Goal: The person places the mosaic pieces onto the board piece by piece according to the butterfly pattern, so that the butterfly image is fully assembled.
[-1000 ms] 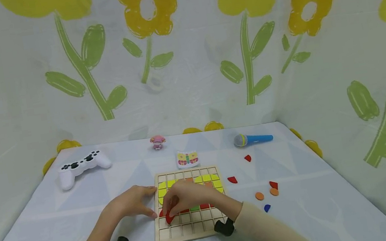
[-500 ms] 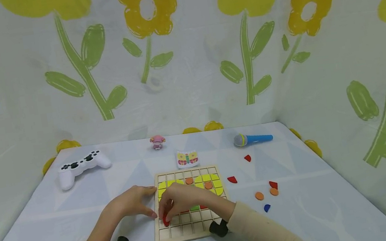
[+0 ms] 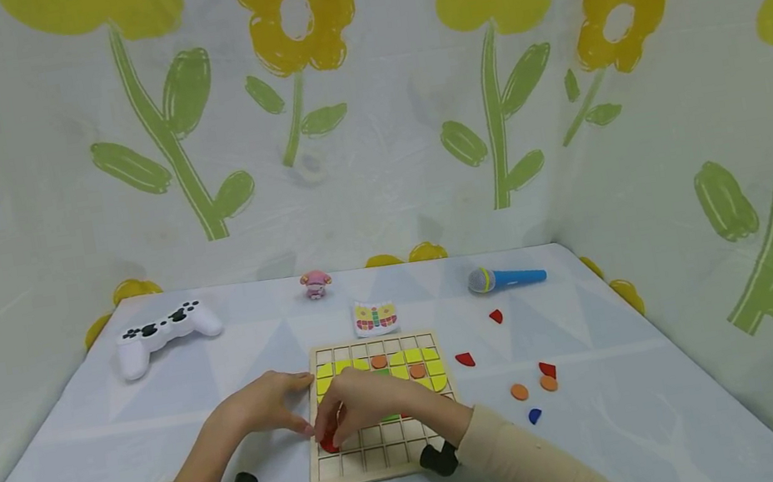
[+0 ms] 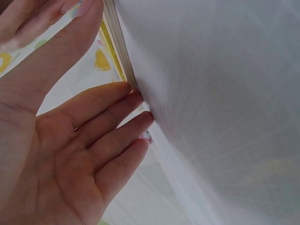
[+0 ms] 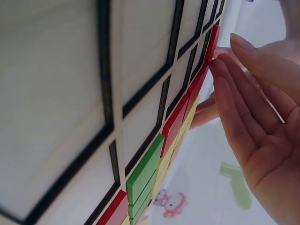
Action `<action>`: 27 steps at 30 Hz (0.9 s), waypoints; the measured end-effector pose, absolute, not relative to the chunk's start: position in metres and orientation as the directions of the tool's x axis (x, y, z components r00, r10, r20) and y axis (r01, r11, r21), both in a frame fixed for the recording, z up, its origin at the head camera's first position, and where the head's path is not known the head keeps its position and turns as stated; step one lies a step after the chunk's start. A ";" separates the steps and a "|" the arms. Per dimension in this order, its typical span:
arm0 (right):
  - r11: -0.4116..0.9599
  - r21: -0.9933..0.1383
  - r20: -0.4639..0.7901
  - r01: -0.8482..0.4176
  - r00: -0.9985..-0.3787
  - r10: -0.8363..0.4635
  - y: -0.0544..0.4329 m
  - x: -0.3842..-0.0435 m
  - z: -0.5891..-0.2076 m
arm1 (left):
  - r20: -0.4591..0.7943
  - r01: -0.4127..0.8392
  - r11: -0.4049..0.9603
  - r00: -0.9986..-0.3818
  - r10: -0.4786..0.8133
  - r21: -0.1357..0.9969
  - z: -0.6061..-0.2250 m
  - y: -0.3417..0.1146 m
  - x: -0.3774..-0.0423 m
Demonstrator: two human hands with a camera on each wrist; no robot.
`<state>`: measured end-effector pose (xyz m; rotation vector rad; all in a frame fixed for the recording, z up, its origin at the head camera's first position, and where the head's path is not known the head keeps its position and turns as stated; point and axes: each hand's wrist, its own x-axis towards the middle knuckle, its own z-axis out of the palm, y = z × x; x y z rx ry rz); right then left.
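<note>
A square wooden grid board (image 3: 384, 462) lies on the table, partly filled with yellow, red, green and orange pieces. At its left edge my left hand (image 3: 261, 406) rests, thumb and fingertips against the side; the left wrist view shows these fingers (image 4: 115, 96) nearly straight on the board's edge. My right hand (image 3: 366, 398) reaches over the board and pinches a red piece (image 3: 329, 442) at a cell by the left edge. In the right wrist view, fingertips meet the row of red pieces (image 5: 175, 121) beside green ones (image 5: 145, 171). The right hand hides some pieces.
Right of the board lie loose red pieces (image 3: 465, 360), orange discs (image 3: 520, 392) and a blue piece (image 3: 535, 415). Behind stand a butterfly pattern card (image 3: 375, 318) and a pink figurine (image 3: 316, 284). A white game controller (image 3: 166, 335) and blue toy microphone (image 3: 506, 278) flank them.
My right hand has moved slightly left with the red piece, which now sits lower and flatter at the board's left edge. My left hand has stayed in place.
</note>
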<state>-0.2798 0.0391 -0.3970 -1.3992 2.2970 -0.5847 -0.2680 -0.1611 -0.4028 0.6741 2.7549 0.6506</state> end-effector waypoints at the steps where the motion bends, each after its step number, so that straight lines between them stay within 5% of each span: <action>1: 0.418 -0.533 -0.110 -0.735 -0.430 -0.896 0.039 -0.280 -0.397 | -0.116 0.379 0.797 -0.869 0.482 0.470 -0.403 -0.161 -0.268; 16: 0.495 -0.500 -0.153 -0.710 -0.490 -0.858 0.041 -0.276 -0.395 | -0.114 0.372 0.801 -0.874 0.472 0.469 -0.405 -0.160 -0.269; 27: 0.459 -0.494 -0.099 -0.739 -0.476 -0.874 0.064 -0.275 -0.392 | -0.116 0.371 0.805 -0.875 0.470 0.463 -0.405 -0.160 -0.268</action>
